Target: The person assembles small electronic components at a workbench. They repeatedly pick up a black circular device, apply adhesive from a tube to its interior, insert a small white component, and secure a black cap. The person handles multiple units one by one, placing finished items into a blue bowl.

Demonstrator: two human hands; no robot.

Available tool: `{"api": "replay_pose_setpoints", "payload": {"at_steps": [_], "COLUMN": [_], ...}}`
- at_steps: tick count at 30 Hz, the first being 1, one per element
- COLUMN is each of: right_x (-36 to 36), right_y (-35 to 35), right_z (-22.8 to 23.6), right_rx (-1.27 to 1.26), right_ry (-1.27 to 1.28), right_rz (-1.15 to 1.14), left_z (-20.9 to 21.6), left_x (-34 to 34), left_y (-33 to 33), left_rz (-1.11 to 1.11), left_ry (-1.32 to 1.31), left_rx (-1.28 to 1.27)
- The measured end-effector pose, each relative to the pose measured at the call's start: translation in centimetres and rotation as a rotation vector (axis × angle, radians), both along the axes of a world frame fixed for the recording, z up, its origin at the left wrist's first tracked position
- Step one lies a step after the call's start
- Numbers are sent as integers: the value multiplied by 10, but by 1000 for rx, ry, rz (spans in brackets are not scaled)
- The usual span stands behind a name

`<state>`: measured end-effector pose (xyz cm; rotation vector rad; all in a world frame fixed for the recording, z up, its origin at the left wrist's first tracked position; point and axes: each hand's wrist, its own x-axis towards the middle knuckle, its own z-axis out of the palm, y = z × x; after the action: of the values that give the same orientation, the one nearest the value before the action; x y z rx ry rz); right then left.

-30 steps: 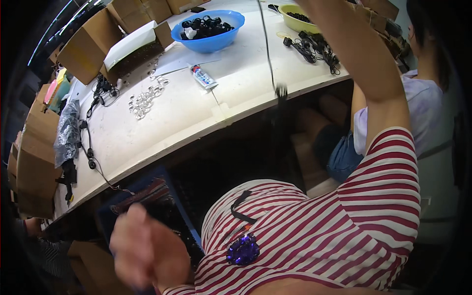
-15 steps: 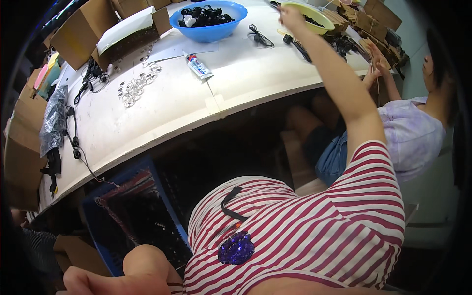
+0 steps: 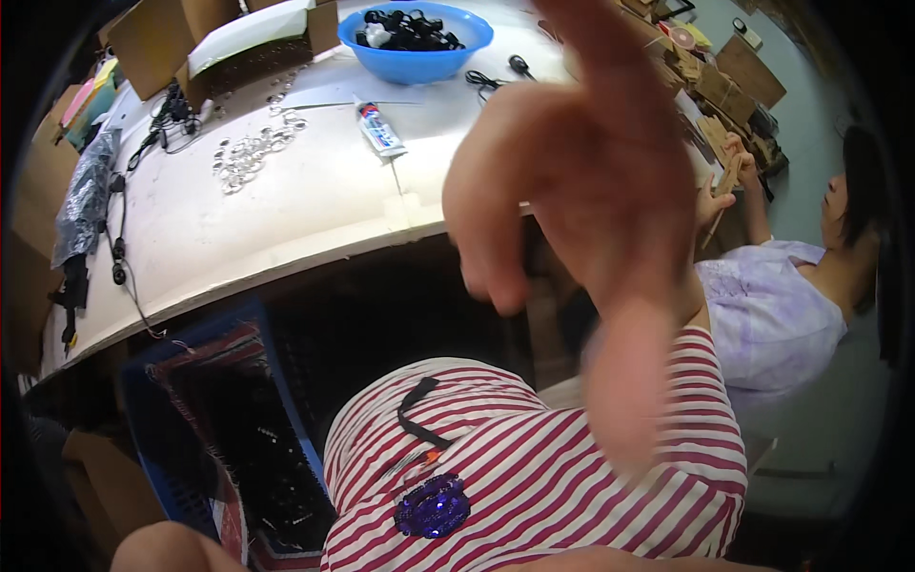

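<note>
My right hand [image 3: 591, 191] is raised close to the camera, large and blurred. Its fingers are spread apart, one upward and others downward, and nothing shows in them. Behind it are my striped shirt [image 3: 534, 448], the table edge and part of the tabletop. My left hand is out of view; a rounded patch of bare skin, seemingly a knee, shows at the lower left. On the white table [image 3: 334, 195] are a blue bowl [image 3: 410, 65] of black plastic parts, a tube [image 3: 380, 131] and a scatter of small clear rings [image 3: 248, 162]. A coiled black cable [image 3: 484, 82] lies beside the bowl.
Cardboard boxes [image 3: 148, 48] stand at the far left, near black cables [image 3: 116, 229] and a plastic-wrapped bundle [image 3: 88, 195]. Beneath the table is a blue crate [image 3: 291, 391]. At right, a co-worker [image 3: 772, 305] handles flat brown pieces near stacked cardboard [image 3: 720, 92].
My right hand has come back from the green bowl to close before the camera, hiding that bowl. My left hand has left the lower-left corner. The view has shifted slightly.
</note>
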<state>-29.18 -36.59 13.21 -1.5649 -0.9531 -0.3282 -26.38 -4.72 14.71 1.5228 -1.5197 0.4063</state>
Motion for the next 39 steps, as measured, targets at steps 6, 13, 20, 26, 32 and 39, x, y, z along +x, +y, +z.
{"api": "replay_pose_setpoints", "payload": {"at_steps": [6, 13, 20, 26, 32, 39], "right_x": [-51, -27, -1, 4, -13, -14], "right_y": [2, 35, 56, 75, 82, 77], "right_z": [30, 29, 26, 36, 17, 12], "right_rx": [-233, -243, -215, -272, 59, 51], "right_ry": [-28, -46, -62, -80, -99, -72], "right_rz": [107, 332, 521, 572, 613, 590], "left_z": [3, 9, 4, 14, 16, 17], "left_x": [1, -10, -11, -23, -18, -21], "left_y": [-23, -26, -27, -5, -7, 7], "left_rz": [-98, -105, -99, 4, -2, 56], "left_ry": [-248, -410, -485, -444, -527, -557], "left_rx": [198, 246, 282, 305, 292, 318]}}
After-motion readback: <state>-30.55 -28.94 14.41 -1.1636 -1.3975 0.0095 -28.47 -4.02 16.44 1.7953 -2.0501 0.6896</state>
